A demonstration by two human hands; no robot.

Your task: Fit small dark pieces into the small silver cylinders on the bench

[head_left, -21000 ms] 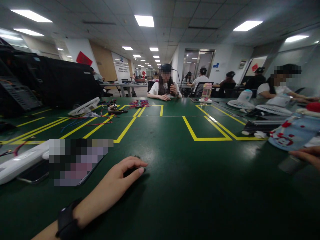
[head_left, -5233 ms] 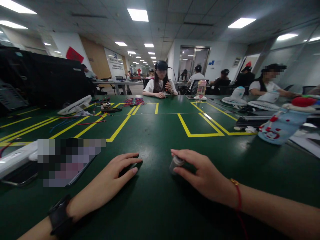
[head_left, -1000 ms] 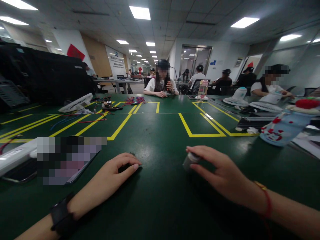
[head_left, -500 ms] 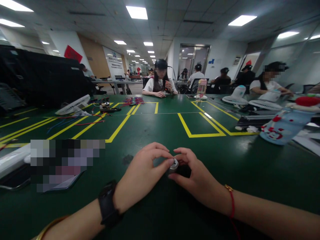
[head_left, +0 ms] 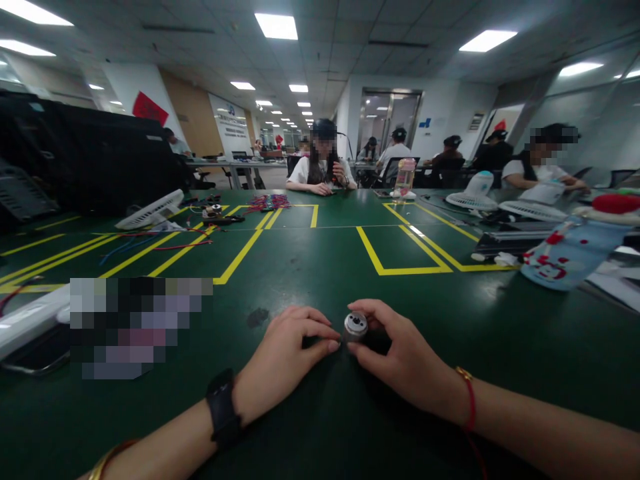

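A small silver metal cylinder (head_left: 355,331) stands upright on the green table, with a dark centre hole and smaller holes in its top face. My right hand (head_left: 397,347) has its thumb and forefinger round it, closed on its sides. Just left of the cylinder is my left hand (head_left: 295,347), low over the table. Its thumb and fingertips come together in a pinch; whether anything tiny sits between them is too small to make out.
A pixelated flat item (head_left: 145,327) lies to the left beside a white device (head_left: 30,317). Wires (head_left: 270,202) and a white fan (head_left: 153,210) are farther back. On the right stand a blue bottle (head_left: 570,253) and black metal profiles (head_left: 510,241). Across the table sits a person (head_left: 320,160).
My left hand has drawn back from the cylinder's top, down and to the left. The top face is now uncovered, and my right hand still grips the sides.
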